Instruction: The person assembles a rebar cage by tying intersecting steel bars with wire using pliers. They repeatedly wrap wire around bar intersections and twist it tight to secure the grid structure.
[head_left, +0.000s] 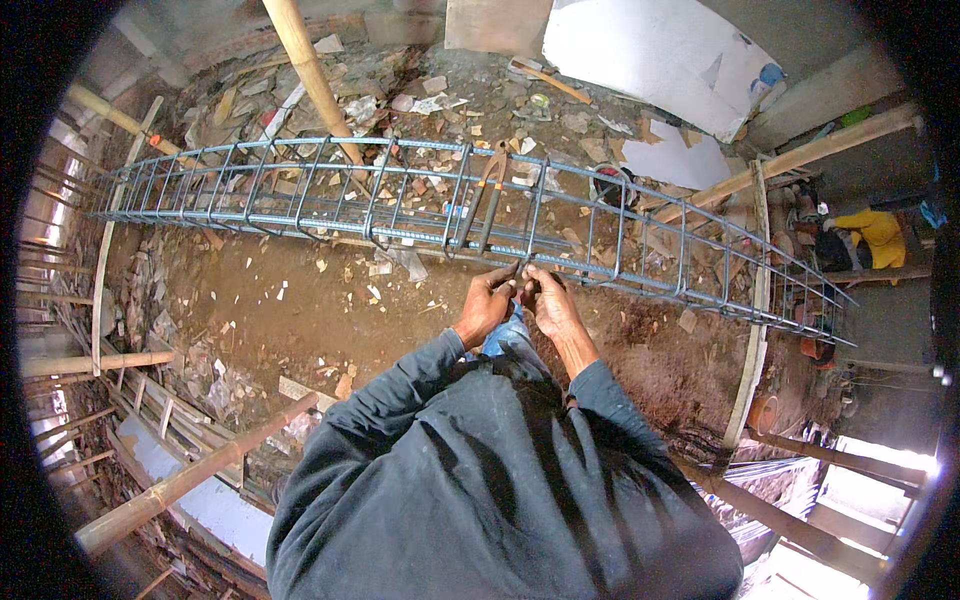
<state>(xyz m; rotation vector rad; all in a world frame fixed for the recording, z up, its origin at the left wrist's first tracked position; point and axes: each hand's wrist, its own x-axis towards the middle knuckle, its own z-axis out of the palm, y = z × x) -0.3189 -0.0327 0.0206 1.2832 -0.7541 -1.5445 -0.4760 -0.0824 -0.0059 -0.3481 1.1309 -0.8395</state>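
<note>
A long cage of steel rebar stretches across in front of me, its bars joined by square stirrups. Both my hands meet at its near lower bar, just right of the middle. My left hand is closed in a pinch by the bar. Beside it, my right hand pinches too, fingertips close to the left ones. Whatever thin thing lies between the fingers is too small to make out. Just beyond my hands, a pair of pincers with orange marks on its handles rests upright against the cage, jaws at the top bar.
Wooden crosspieces carry the cage near both ends. A bamboo pole slants down behind it; another lies at left. Rubble covers the dirt ground. A white board leans at the back. Something yellow, perhaps clothing, shows far right.
</note>
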